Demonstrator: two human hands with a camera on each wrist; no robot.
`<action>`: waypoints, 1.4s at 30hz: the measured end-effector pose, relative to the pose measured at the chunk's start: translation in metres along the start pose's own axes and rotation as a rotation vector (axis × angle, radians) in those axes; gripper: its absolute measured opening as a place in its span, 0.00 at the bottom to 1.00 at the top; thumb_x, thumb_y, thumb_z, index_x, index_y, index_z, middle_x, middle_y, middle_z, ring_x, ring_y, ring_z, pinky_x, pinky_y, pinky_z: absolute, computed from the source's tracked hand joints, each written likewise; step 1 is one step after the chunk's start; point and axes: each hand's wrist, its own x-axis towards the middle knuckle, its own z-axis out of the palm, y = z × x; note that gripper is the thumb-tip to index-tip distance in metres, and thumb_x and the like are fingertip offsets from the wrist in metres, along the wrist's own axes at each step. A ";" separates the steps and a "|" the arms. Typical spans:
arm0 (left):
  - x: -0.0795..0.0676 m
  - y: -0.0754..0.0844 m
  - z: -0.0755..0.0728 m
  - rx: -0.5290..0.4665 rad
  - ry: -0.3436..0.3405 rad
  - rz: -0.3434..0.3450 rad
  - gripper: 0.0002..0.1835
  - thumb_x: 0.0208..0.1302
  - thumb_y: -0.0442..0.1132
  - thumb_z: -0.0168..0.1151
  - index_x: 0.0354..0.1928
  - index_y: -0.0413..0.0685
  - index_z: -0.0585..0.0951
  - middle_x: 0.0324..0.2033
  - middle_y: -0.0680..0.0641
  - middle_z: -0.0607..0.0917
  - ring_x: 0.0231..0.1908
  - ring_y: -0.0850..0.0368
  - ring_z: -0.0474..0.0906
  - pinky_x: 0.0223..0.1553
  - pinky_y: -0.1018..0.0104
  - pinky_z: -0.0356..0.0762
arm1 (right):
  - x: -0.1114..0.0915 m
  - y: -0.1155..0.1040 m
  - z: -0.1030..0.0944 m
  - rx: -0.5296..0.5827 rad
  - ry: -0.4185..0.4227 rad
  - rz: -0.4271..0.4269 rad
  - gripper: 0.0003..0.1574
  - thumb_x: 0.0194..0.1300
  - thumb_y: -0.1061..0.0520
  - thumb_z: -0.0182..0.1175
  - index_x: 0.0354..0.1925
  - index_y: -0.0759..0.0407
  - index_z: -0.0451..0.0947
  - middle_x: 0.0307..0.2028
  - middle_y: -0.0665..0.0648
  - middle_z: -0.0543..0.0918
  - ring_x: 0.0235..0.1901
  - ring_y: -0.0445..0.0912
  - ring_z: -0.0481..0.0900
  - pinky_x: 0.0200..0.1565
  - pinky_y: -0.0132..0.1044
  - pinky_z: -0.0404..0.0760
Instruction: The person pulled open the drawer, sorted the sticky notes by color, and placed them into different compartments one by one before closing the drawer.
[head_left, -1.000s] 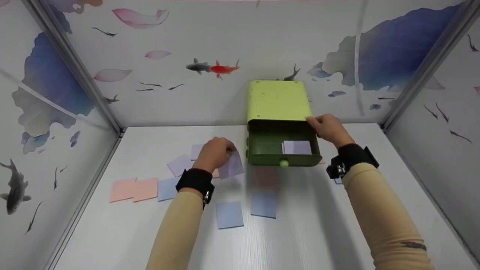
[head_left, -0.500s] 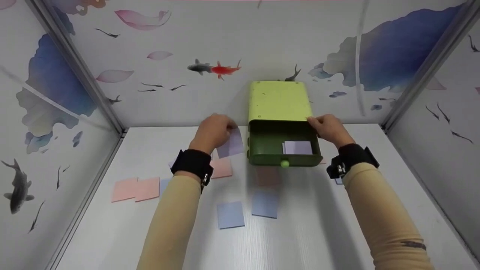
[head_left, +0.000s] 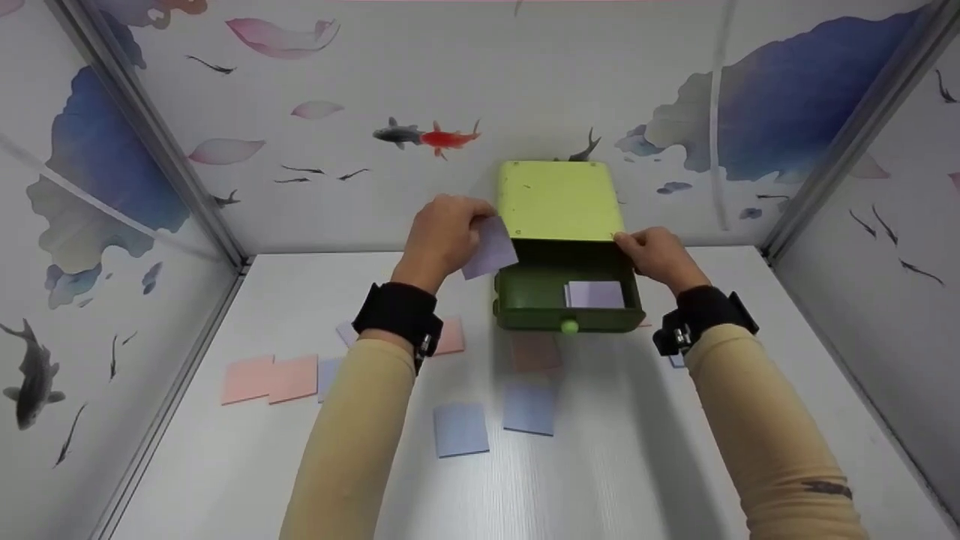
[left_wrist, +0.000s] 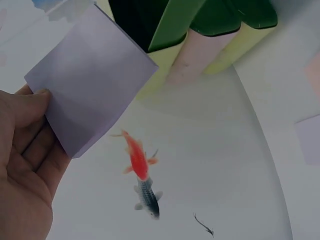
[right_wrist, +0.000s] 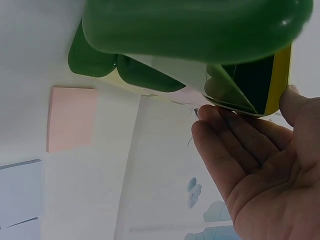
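The drawer (right_wrist: 195,30) looked like smooth, glossy green plastic, catching bright highlights, while the lime casing (head_left: 559,201) showed a satin face with small scuffs. The raised purple square (left_wrist: 92,82) appeared to be matt paper, as did the pink squares (head_left: 292,379) and blue squares (head_left: 460,430). The white tabletop (head_left: 600,472) had a fine-lined sheen; the sleeves (head_left: 345,442) were soft, creased cloth, the corner rail (head_left: 150,127) dull metal.

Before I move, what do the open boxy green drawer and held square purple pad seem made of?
Boxy green drawer: probably glossy plastic, from highlights on rounded edges.
Held square purple pad: likely matte paper or card; flat, shineless face, crisp corners.
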 end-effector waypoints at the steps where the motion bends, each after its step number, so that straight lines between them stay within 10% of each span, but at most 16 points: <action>1: 0.001 0.003 0.001 -0.004 0.009 0.011 0.16 0.70 0.32 0.54 0.50 0.54 0.87 0.46 0.50 0.88 0.50 0.52 0.83 0.54 0.59 0.80 | 0.000 0.000 -0.001 0.001 0.002 0.003 0.34 0.77 0.40 0.42 0.34 0.67 0.77 0.22 0.49 0.71 0.29 0.45 0.72 0.34 0.34 0.72; 15: 0.012 0.039 0.027 0.030 -0.099 0.088 0.15 0.71 0.34 0.55 0.52 0.57 0.86 0.50 0.54 0.87 0.54 0.56 0.81 0.58 0.62 0.77 | -0.001 0.000 -0.003 -0.004 0.002 0.014 0.34 0.76 0.39 0.42 0.36 0.66 0.78 0.23 0.50 0.72 0.30 0.45 0.72 0.35 0.35 0.71; 42: 0.003 0.031 0.082 0.054 -0.309 0.119 0.20 0.71 0.28 0.50 0.54 0.54 0.84 0.53 0.51 0.85 0.54 0.56 0.80 0.57 0.62 0.77 | 0.000 -0.001 0.000 -0.010 0.003 -0.006 0.33 0.76 0.40 0.43 0.31 0.65 0.77 0.20 0.48 0.70 0.27 0.44 0.71 0.33 0.35 0.70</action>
